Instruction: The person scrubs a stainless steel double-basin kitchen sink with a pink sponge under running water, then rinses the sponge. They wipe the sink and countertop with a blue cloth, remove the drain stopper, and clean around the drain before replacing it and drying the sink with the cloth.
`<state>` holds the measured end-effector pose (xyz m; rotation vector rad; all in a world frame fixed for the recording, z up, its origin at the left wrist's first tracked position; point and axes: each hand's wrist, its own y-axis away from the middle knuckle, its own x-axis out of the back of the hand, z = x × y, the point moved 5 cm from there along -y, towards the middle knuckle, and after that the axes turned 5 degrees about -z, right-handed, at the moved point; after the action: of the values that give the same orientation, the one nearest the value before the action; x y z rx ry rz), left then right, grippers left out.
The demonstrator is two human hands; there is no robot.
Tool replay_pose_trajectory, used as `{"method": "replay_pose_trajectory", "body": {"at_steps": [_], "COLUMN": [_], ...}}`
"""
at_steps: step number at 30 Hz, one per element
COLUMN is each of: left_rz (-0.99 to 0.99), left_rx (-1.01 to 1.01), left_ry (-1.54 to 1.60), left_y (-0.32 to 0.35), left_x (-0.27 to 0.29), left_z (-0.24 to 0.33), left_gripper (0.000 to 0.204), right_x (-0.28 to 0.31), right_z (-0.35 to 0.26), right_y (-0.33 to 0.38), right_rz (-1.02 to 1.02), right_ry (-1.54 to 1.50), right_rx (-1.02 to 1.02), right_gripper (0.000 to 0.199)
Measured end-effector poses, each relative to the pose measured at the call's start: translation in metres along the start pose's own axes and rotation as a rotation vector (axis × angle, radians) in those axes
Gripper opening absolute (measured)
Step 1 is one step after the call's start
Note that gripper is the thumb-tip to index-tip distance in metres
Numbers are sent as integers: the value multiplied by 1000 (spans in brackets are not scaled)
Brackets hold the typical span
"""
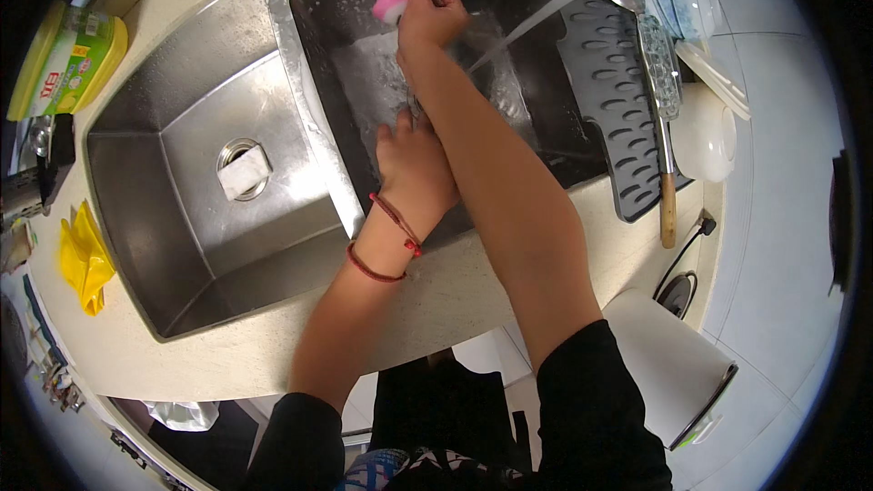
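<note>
Head view: I see the right hand nearer, its grip holding the pink sponge on its left in the dark sink, while the left hand's grip I can't tell.

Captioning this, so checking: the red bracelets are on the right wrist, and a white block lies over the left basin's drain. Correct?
No: the head view shows the red bracelets on the left wrist. The white block does lie over the drain of the left basin.
</note>
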<state>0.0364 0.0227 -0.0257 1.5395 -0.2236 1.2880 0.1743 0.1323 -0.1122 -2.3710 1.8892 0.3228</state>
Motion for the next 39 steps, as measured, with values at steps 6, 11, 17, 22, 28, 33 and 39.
{"method": "replay_pose_trajectory", "body": {"at_steps": [6, 11, 17, 22, 28, 33, 39], "left_rz": [141, 55, 101, -150, -210, -228, -159], "left_rx": [-29, -45, -59, -106, -123, -187, -116], "left_ry": [53, 108, 84, 105, 158, 129, 114], "left_y": [-3, 0, -1, 2, 1, 5, 5], "left_x": [-9, -13, -16, -10, -17, -13, -11], "left_z": [2, 0, 0, 2, 6, 20, 25], "left_gripper": [41, 33, 32, 31, 31, 28, 31], "right_x": [11, 48, 4, -31, -38, -46, -35], "right_z": [-25, 2, -25, -13, -77, -44, 6], "right_y": [-7, -37, -12, 46, 65, 69, 65], "right_rz": [-541, -295, -242, -581, -876, -857, -1046], "right_ry": [451, 258, 43, 435, 249, 210, 751], "right_rx": [195, -4, -58, 511, 696, 780, 678], "right_gripper": [23, 41, 36, 30, 18, 18, 24]}}
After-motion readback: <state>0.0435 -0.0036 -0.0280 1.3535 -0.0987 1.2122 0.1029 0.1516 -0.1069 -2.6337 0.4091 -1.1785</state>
